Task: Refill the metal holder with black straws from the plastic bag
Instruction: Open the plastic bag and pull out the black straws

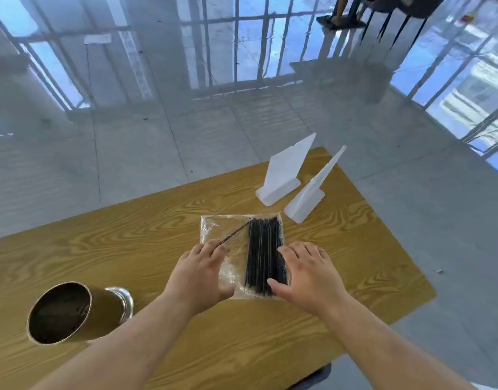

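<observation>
bag (222, 232): clear plastic, flat on tabletop (129, 235), mid-scene, btwn both hands, long axis near-far.
straws (266, 249): black bundle inside bag, right half, lying near-far, far ends roughly even.
loose straw (236, 233): single one, diagonal from bundle's far end toward near-left, across bag's left half. In or on bag: can't tell.
L hand (202, 274): on bag's near-left part, fingers curled, thumb at near edge, gripping crumpled plastic. Loose straw's near end meets the fingertips; pinched or not, can't tell.
R hand (306, 277): flat, fingers straight + spread wide, pressing bag's right edge by the bundle. Thumb tip touches bundle's near end. Holds nothing.
holder (73, 313): metal cup, near-left on tabletop, well apart from bag, left of L forearm. Mouth faces cam, inside dark, contents can't tell. Shiny base toward the right.
stands (284, 173): 2 white plastic wedge pieces, upright, far-right on tabletop, side by side, near bag's far-right corner, not touching it.
floor (157, 136): grey glossy tiles w/ window reflections.
chair legs (388, 23): dark, far right.
</observation>
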`<action>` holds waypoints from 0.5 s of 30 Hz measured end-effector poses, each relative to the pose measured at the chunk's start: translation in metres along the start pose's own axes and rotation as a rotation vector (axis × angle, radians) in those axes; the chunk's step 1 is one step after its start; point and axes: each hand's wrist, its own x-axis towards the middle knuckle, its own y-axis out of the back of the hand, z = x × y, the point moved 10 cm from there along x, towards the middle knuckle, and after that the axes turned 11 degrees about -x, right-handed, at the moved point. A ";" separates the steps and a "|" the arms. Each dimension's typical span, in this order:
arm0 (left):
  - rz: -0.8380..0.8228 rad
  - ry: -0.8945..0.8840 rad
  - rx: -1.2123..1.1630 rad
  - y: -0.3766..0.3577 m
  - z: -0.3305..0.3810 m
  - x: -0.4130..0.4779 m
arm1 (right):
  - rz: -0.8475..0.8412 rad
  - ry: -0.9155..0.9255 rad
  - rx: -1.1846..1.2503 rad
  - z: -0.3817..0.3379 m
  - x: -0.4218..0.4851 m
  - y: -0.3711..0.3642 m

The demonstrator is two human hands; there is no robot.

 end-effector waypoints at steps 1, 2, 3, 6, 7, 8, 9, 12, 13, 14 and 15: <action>-0.061 0.016 -0.014 -0.015 -0.006 0.001 | -0.043 0.011 0.010 -0.004 0.002 -0.014; -0.077 0.015 -0.001 -0.026 -0.010 0.002 | -0.060 0.023 0.011 -0.008 0.004 -0.025; -0.101 0.013 0.029 -0.040 -0.016 0.001 | -0.074 0.041 0.004 -0.012 0.005 -0.039; -0.167 -0.025 0.121 -0.072 -0.027 0.001 | -0.120 0.086 0.028 -0.023 0.008 -0.073; -0.179 -0.036 0.152 -0.080 -0.031 0.002 | -0.134 0.093 0.032 -0.024 0.010 -0.082; -0.189 -0.038 0.183 -0.084 -0.034 0.003 | -0.143 0.099 0.022 -0.024 0.012 -0.089; -0.189 -0.036 0.199 -0.087 -0.036 0.003 | -0.150 0.106 0.022 -0.026 0.013 -0.095; -0.178 -0.024 0.192 -0.093 -0.040 0.003 | -0.163 0.108 0.028 -0.030 0.015 -0.108; -0.169 -0.027 0.179 -0.092 -0.040 0.003 | -0.159 0.103 0.030 -0.031 0.017 -0.109; -0.158 -0.030 0.155 -0.090 -0.040 0.004 | -0.154 0.099 0.032 -0.031 0.019 -0.108; -0.145 -0.032 0.125 -0.087 -0.039 0.006 | -0.153 0.095 0.033 -0.032 0.020 -0.107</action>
